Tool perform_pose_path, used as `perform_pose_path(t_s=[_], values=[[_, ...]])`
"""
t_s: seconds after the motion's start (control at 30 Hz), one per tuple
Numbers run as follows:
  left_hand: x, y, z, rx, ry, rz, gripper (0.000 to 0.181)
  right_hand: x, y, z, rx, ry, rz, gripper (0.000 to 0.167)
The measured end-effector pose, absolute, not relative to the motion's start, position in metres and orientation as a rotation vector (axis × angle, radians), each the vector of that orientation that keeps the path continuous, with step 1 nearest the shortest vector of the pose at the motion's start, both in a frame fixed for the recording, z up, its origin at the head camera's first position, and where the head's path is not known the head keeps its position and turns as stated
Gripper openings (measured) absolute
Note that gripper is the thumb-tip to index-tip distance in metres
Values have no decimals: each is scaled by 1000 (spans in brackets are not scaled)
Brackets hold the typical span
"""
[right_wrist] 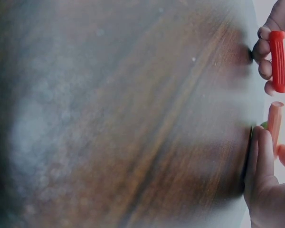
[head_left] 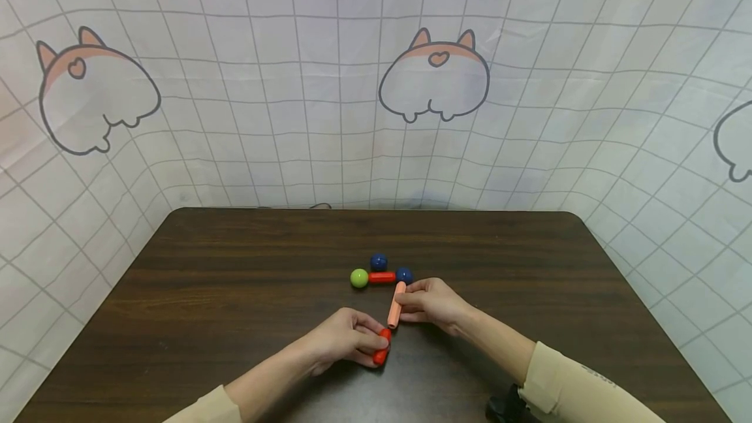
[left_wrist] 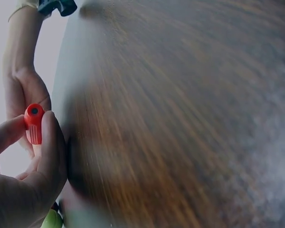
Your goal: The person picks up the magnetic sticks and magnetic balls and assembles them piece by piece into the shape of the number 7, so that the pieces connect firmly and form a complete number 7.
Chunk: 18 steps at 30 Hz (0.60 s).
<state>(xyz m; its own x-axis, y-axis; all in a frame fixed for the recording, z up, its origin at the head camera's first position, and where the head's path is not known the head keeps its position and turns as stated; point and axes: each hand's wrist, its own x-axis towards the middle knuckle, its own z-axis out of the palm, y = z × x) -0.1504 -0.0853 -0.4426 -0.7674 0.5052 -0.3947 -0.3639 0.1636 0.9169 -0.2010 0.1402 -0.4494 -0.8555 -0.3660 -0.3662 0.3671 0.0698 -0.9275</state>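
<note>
Here, left fingers (head_left: 369,341) pinch red stick (head_left: 381,356) — right fingers (head_left: 412,300), peach stick (head_left: 396,305).

Smooth, faintly glossy wood grain is shown by the table (head_left: 235,266), shiny plastic is suggested by the green ball (head_left: 359,278) and blue balls (head_left: 378,262), ribbed glossy plastic by the held red stick (right_wrist: 279,61), duller plastic by the pink stick (head_left: 396,309), and matt cloth by the rippled backdrop (head_left: 264,83) and the sleeves (head_left: 570,380).
</note>
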Motion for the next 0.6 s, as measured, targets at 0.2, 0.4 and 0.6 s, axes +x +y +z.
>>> perform_pose_path(t_s=[0.2,0.4,0.6], values=[[-151,-83,-442,117,1770,1696,28,-200,140,-449,-17,1834,-1846,45],[-150,-81,-442,113,1758,1716,28,-200,141,-449,-23,1840,-1839,45],[-151,-81,-444,112,1754,1729,29,-201,141,-449,-25,1841,-1832,46]])
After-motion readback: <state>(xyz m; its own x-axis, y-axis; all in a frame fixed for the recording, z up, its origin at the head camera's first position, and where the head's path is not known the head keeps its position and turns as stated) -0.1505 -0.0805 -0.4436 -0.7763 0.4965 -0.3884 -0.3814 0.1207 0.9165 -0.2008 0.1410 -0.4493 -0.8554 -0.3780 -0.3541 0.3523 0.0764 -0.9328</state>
